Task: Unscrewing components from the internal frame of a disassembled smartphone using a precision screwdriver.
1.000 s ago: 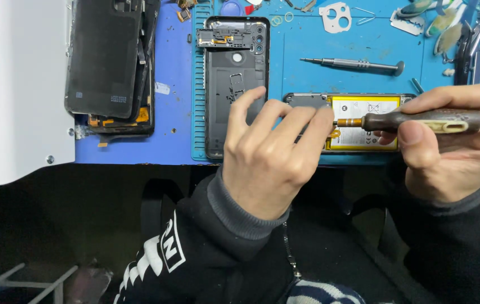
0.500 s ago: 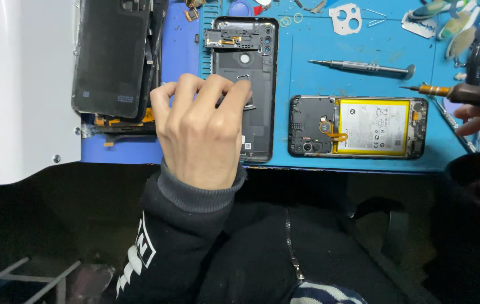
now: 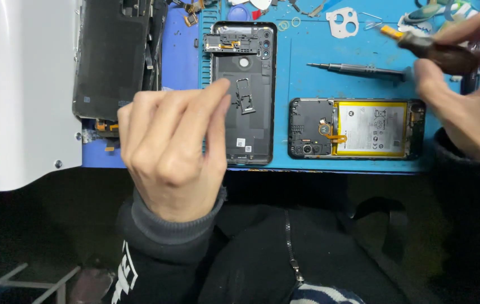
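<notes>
Left hand (image 3: 169,155) raised over worktop (image 3: 307,56) edge, fingers loosely curled, thumb and forefinger pinched; whether something tiny sits between them, cannot tell. Black back cover (image 3: 244,93) lies just beyond fingertips. Right hand (image 3: 465,90) grips dark-handled screwdriver (image 3: 434,50), blurred, above opened phone (image 3: 357,128) with yellow battery. Second screwdriver (image 3: 358,69) lies between.

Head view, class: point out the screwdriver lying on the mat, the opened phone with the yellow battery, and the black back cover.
Lying screwdriver (image 3: 358,69), head view, on its shaft.
Opened phone (image 3: 357,128), head view, on its battery.
Back cover (image 3: 251,126), head view, on its inner face.
</notes>
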